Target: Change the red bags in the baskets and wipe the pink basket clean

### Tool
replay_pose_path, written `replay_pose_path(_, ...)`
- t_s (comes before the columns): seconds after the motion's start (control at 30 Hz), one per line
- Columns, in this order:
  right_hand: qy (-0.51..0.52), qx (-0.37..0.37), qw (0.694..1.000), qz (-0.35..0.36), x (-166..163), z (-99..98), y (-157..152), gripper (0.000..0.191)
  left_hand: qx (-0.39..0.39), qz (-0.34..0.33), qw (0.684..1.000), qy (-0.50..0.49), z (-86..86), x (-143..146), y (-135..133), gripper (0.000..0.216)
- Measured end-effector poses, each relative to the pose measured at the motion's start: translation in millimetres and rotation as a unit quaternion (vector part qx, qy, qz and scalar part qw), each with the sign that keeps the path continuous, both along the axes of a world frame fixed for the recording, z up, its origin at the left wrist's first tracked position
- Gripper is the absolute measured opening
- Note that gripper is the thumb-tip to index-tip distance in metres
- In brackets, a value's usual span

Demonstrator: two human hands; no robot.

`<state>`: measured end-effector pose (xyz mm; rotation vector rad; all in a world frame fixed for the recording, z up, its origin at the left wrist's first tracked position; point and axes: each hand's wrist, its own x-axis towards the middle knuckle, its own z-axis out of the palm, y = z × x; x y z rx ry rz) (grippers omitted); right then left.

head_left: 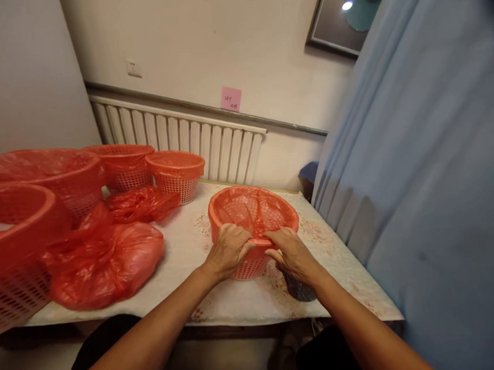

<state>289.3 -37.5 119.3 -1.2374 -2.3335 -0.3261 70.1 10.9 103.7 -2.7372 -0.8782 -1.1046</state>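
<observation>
A red-orange plastic basket (248,266) with lattice sides stands upright near the middle of the table, a thin red plastic bag (250,209) lining its inside and folded over the rim. My left hand (230,247) grips the near-left part of the rim, fingers over the edge and thumb outside. On the near-right part, my right hand (289,250) pinches the bag and rim in the same way. Under my right wrist sits a dark object (300,288), partly hidden by the hand, whose kind I cannot make out.
Several lined baskets stand on the left, among them a small basket (179,180). A full, knotted red bag (114,264) and a crumpled red bag (142,204) lie beside them. The table (183,238) has a flowered cloth. A blue curtain (428,170) borders the right side; a radiator (186,135) is behind.
</observation>
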Motion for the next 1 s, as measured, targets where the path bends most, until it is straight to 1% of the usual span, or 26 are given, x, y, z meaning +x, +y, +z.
replay_pose_path(0.1,-0.025,-0.015,1.0,0.001,15.9,4.2,0.5,0.023,0.019,-0.012,1.0,0.019,1.8,-13.0,8.8,0.041)
replay_pose_path(0.23,-0.031,0.009,0.999,-0.02,47.1,-0.3,12.6,0.016,0.045,-0.034,0.997,0.048,2.1,-18.8,19.1,0.044)
replay_pose_path(0.3,-0.022,0.024,0.999,-0.023,60.4,-3.6,18.2,0.02,0.05,-0.036,0.997,0.054,2.3,-19.7,22.3,0.044)
replay_pose_path(0.4,-0.014,0.044,0.998,-0.041,67.4,-3.2,16.0,0.037,0.051,-0.032,0.996,0.059,2.4,-22.6,23.9,0.043)
replay_pose_path(0.47,-0.001,0.061,0.995,-0.072,60.0,1.6,5.6,0.044,0.052,-0.027,0.996,0.061,2.4,-24.7,23.5,0.043)
replay_pose_path(0.5,0.011,0.072,0.993,-0.088,52.7,4.6,-1.7,0.044,0.053,-0.027,0.996,0.061,2.5,-25.3,23.0,0.043)
replay_pose_path(0.6,0.072,0.088,0.988,-0.102,21.6,11.6,-24.9,0.036,0.047,-0.028,0.996,0.066,3.6,-23.8,21.2,0.041)
replay_pose_path(0.63,0.088,0.076,0.989,-0.095,10.5,12.2,-31.1,0.035,0.043,-0.027,0.997,0.066,4.1,-22.4,20.3,0.04)
replay_pose_path(0.7,0.091,0.031,0.991,-0.087,-8.8,10.0,-38.6,0.033,0.031,-0.027,0.998,0.056,5.1,-19.6,17.7,0.038)
replay_pose_path(0.8,0.063,-0.027,0.991,-0.113,-23.8,0.5,-37.1,0.031,0.026,-0.032,0.999,-0.002,2.8,-19.4,12.4,0.03)
replay_pose_path(0.87,0.076,-0.035,0.987,-0.135,-25.2,-7.1,-30.4,0.024,0.042,-0.007,0.996,-0.079,-4.1,-23.0,10.0,0.033)
replay_pose_path(0.9,0.091,-0.034,0.985,-0.142,-24.5,-10.4,-26.5,0.018,0.05,0.019,0.99,-0.128,-9.9,-25.6,10.2,0.034)
replay_pose_path(0.97,0.129,-0.028,0.98,-0.15,-21.8,-15.1,-18.2,0.012,0.046,0.101,0.965,-0.236,-27.2,-30.9,14.5,0.035)
replay_pose_path(1.0,0.145,-0.026,0.978,-0.15,-20.1,-16.3,-14.0,0.013,0.017,0.146,0.951,-0.272,-38.8,-33.0,18.9,0.037)
